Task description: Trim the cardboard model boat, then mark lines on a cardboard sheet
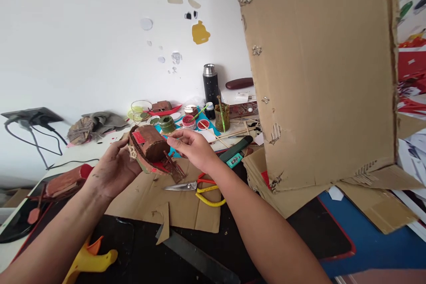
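A small brown model boat (151, 144) with a rounded cabin, a red patch and a twine coil on its side is held above a cardboard sheet. My left hand (116, 166) wraps round its left end from below. At the boat's right side is my right hand (191, 146), thumb and forefinger pinched together against the cabin's edge; whether something small sits between them is hidden. Scissors (189, 186) with red and yellow handles lie beneath, on the cardboard (140, 202).
Open paint jars (167, 124), a brush cup (222, 117) and a black flask (211, 84) stand behind. A tall cardboard panel (319, 71) rises at right. A yellow glue gun (96, 262) lies front left, a red-brown model (68, 182) at left, a metal ruler (199, 257) in front.
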